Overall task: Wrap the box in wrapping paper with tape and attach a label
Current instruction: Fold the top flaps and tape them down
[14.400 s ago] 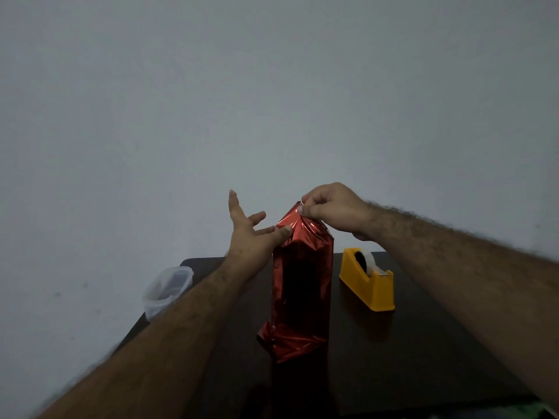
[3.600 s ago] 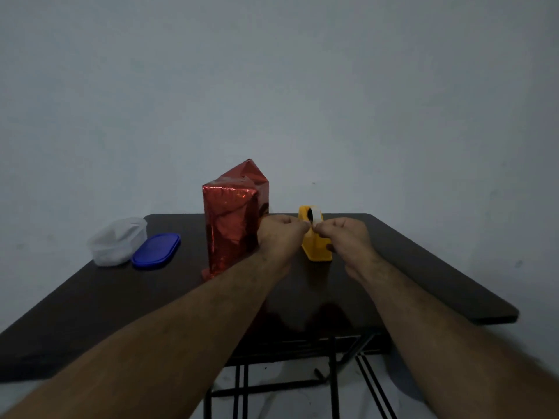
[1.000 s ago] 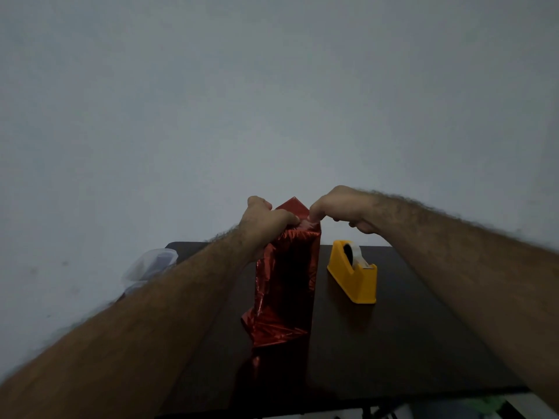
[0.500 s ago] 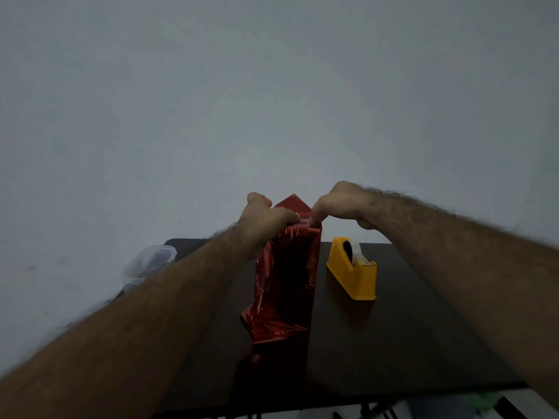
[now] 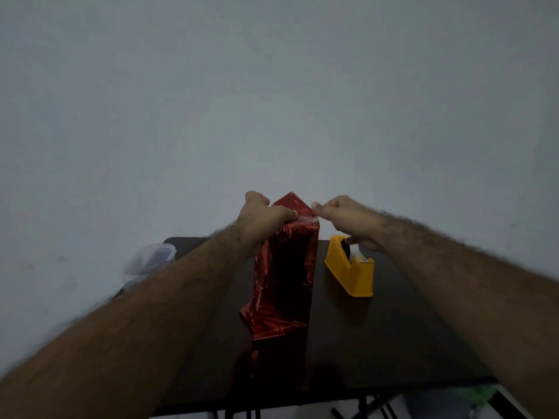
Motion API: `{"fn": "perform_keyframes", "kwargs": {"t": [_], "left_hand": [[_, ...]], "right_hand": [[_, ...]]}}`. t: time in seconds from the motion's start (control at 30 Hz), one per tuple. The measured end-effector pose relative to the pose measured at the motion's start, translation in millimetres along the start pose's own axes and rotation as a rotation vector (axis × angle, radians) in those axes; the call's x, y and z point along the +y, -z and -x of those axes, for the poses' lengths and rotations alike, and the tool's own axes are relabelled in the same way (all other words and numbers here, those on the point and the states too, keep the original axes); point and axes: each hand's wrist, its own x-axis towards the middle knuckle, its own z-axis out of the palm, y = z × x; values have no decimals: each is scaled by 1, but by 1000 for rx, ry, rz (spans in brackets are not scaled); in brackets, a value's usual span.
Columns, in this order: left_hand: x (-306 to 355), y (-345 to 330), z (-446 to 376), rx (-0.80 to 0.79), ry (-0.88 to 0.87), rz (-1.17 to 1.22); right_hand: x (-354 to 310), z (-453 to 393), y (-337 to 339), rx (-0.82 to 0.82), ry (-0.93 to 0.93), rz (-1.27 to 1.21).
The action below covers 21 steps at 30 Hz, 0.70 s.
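Note:
A tall box wrapped in shiny red paper [image 5: 286,267] stands upright on the dark table [image 5: 393,328], its top flap rising to a point. A strip of clear tape [image 5: 305,217] stretches across the top fold. My left hand [image 5: 263,217] pinches the tape's left end against the paper at the box's top. My right hand [image 5: 348,220] pinches the tape's right end just right of the box's top corner. The paper at the bottom end is crumpled and loose.
A yellow tape dispenser [image 5: 351,267] stands right of the box, partly behind my right hand. A clear plastic container [image 5: 148,261] sits at the table's left edge. A plain grey wall fills the background. The table's front edge is near the bottom of the view.
My right hand has shifted slightly right, off the top of the box, so the tape now shows stretched between both hands. The box has stayed put.

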Motion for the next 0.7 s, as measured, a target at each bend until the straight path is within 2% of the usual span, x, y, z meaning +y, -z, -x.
{"fn": "perform_keyframes", "kwargs": {"t": [0.17, 0.3, 0.4, 0.5, 0.7], "left_hand": [[1, -2, 2, 15, -8, -6], [3, 0, 5, 4, 3, -9], [4, 0, 7, 8, 3, -13], [5, 0, 9, 8, 1, -17], [4, 0, 11, -2, 1, 8]], "right_hand": [[17, 10, -21, -49, -121, -91], [24, 4, -27, 99, -99, -194], [12, 3, -24, 94, -31, -268], [5, -7, -20, 48, -19, -210], [2, -16, -22, 41, -114, -194]]}}
